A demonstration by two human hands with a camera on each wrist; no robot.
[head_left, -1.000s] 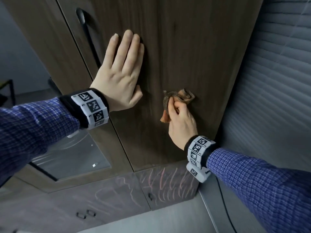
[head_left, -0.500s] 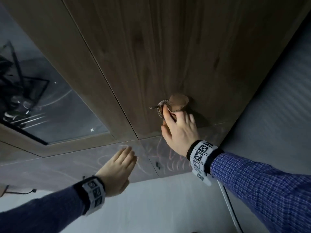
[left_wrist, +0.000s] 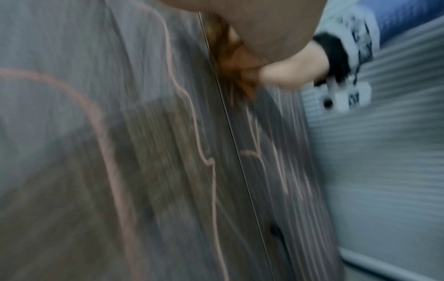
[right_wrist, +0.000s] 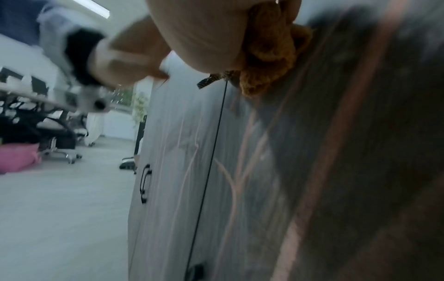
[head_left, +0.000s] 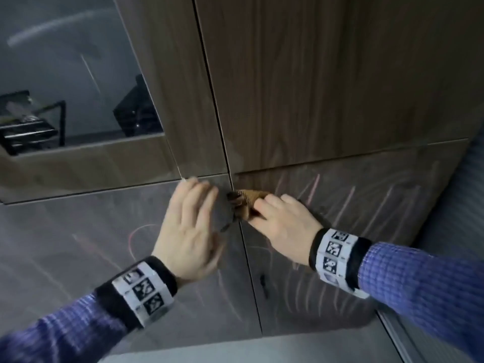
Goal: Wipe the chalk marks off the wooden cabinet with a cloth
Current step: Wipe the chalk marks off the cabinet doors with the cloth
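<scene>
Pink and white chalk marks (head_left: 345, 203) cover the lower doors of the dark wooden cabinet (head_left: 314, 87). My right hand (head_left: 277, 218) grips a bunched brown cloth (head_left: 246, 203) and holds it against the top left corner of the right lower door, beside the vertical seam. In the right wrist view the cloth (right_wrist: 269, 57) bulges out from under the palm against the wood. My left hand (head_left: 191, 221) lies flat with straight fingers on the left lower door, just left of the cloth, over a pink chalk loop (head_left: 138, 231). Long chalk lines (left_wrist: 192, 114) run down both doors.
A glass-fronted door (head_left: 65, 74) sits at the upper left. Ribbed grey blinds (head_left: 466, 231) stand to the right of the cabinet. A small black handle (head_left: 262, 281) is on the right lower door. Pale floor (head_left: 235, 352) lies below, with office chairs (right_wrist: 48, 133) further off.
Both hands have dropped from the upper door to the chalked lower doors. The right hand carried the cloth down to the seam; the left hand rose again to lie flat beside it.
</scene>
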